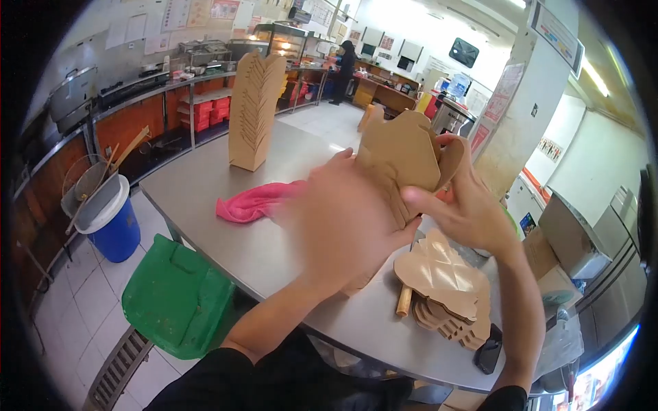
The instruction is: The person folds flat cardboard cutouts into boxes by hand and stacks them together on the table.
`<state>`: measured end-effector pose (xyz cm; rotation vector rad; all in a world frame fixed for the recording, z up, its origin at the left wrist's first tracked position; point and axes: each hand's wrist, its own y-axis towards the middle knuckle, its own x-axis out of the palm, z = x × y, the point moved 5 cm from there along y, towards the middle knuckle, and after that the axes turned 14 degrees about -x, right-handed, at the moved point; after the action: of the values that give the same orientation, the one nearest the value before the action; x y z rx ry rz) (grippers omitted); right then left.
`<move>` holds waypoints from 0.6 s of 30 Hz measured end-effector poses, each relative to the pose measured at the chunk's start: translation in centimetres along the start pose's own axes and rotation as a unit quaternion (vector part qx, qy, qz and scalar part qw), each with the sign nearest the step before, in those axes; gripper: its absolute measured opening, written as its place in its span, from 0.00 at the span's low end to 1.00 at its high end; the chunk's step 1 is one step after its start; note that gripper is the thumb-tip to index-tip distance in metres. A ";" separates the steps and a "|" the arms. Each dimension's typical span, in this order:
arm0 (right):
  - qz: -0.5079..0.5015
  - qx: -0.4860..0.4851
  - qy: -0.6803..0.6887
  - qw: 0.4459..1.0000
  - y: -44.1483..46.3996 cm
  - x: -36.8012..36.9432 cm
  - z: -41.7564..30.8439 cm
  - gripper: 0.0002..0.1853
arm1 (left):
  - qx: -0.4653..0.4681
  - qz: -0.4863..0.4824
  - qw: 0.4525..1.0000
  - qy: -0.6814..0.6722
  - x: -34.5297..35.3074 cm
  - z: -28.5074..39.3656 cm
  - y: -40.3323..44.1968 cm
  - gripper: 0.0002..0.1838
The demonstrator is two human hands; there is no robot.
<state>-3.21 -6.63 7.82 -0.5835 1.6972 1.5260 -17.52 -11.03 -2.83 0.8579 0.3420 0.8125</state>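
Note:
A brown cardboard food box, partly folded, is held up above the table between my two hands. My left hand, smeared by motion, is closed around its near left side, with the thumb toward the right. My right hand grips the right side, its thumb on the front and fingers curled over a bent flap. Some brown card also shows below my left hand, partly hidden. Just under my right hand lies a pile of flat cardboard blanks. Farther left stands a tall stack of nested boxes.
The steel table also bears a pink cloth, a short wooden stick and a phone near its edge. At left are a green bin and a blue bucket. A person stands far back.

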 end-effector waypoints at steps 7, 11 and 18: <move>-0.092 -0.007 0.119 0.989 6.5 -6.8 2.0 0.16 | -0.042 -0.087 0.994 -0.060 0.5 -0.9 0.2 0.57; -0.395 -0.012 0.138 0.908 9.9 -4.7 2.7 0.12 | -0.037 -0.115 0.990 -0.067 0.7 -0.4 -0.1 0.59; -0.602 -0.043 0.176 0.778 6.6 4.0 4.2 0.28 | -0.031 -0.153 0.982 -0.102 0.2 -0.7 0.6 0.64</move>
<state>-9.63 -0.77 8.80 -1.6707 1.0055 0.5333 -18.10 -10.29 -2.81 0.7975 0.2578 0.4431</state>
